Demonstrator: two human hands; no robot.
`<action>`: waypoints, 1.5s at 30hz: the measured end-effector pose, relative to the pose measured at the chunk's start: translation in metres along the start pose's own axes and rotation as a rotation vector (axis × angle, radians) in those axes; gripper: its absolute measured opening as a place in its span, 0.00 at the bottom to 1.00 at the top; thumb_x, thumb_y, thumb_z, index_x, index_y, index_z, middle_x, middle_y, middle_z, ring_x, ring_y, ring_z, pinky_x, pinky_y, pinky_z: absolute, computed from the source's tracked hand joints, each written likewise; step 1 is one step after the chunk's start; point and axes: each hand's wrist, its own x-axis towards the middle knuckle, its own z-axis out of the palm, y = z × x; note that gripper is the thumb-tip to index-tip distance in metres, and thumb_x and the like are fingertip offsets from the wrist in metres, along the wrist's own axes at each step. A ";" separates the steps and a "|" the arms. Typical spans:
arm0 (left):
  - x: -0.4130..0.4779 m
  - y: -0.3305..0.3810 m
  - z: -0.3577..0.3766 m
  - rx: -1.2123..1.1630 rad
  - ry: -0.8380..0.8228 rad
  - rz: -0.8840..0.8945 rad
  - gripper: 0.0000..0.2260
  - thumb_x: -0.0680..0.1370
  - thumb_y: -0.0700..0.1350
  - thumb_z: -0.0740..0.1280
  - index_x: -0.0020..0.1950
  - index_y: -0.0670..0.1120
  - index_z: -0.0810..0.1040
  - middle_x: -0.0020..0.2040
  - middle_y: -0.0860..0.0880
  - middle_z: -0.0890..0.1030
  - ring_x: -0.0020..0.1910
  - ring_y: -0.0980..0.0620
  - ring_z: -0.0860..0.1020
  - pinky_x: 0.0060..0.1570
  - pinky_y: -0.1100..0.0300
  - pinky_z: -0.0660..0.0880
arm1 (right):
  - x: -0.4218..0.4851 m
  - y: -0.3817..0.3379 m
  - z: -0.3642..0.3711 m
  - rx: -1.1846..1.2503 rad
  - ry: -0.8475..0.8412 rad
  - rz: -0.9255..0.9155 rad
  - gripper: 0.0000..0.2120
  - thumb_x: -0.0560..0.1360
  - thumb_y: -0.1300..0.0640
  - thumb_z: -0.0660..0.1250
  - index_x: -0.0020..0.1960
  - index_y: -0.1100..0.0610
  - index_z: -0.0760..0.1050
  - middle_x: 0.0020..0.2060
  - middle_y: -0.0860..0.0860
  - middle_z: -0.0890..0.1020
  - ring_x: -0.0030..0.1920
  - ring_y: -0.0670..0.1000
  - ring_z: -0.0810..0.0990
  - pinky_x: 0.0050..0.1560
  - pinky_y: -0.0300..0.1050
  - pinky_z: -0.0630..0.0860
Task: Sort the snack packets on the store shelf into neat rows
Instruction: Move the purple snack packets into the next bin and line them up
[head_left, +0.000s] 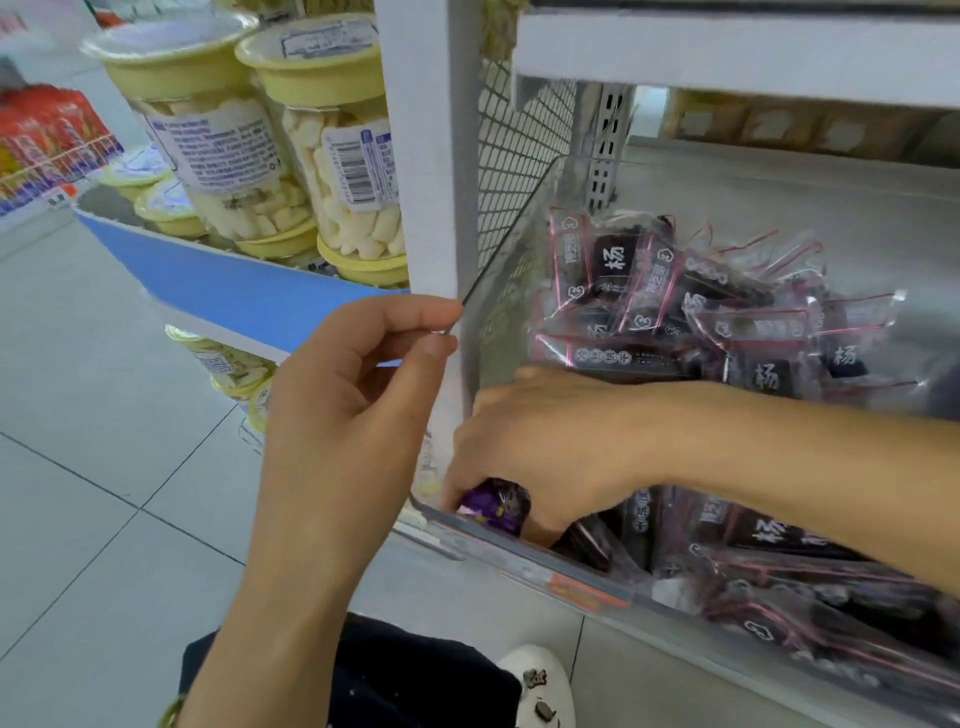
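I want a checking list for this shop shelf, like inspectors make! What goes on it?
Surface: grey shelf, bare at the back.
Job's things: dark packets in a messy heap, no rows yet; one purple packet at the front corner.
Clutter: nothing seen.
Hands: left hand pinches the clear divider by its edge; right hand grips the purple packet.
Cables: nothing seen.
Surroundings: jars with yellow lids on the next shelf; tiled floor; white shoe.

Bare shelf floor (779, 197) behind packet heap (701, 312), clear divider (501, 291) blocking left, board (727, 52) overhead
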 end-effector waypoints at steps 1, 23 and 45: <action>-0.001 0.001 -0.001 0.000 0.003 0.005 0.08 0.72 0.44 0.66 0.45 0.56 0.82 0.43 0.56 0.83 0.39 0.49 0.77 0.36 0.67 0.74 | -0.001 -0.001 0.000 -0.020 0.003 -0.007 0.29 0.66 0.43 0.72 0.65 0.37 0.67 0.46 0.39 0.72 0.57 0.49 0.68 0.56 0.55 0.70; -0.001 -0.001 0.005 0.017 -0.007 0.009 0.09 0.72 0.44 0.65 0.45 0.58 0.81 0.42 0.57 0.80 0.36 0.61 0.73 0.35 0.73 0.69 | -0.004 -0.006 0.018 -0.039 0.291 0.022 0.09 0.69 0.51 0.68 0.49 0.50 0.79 0.40 0.47 0.79 0.49 0.50 0.72 0.55 0.51 0.68; -0.019 0.027 0.035 -0.277 -0.431 -0.036 0.27 0.71 0.64 0.65 0.67 0.62 0.64 0.62 0.62 0.73 0.59 0.66 0.74 0.57 0.63 0.74 | -0.114 -0.006 -0.005 1.652 0.975 0.103 0.13 0.62 0.68 0.67 0.45 0.62 0.81 0.43 0.56 0.85 0.43 0.51 0.84 0.44 0.42 0.81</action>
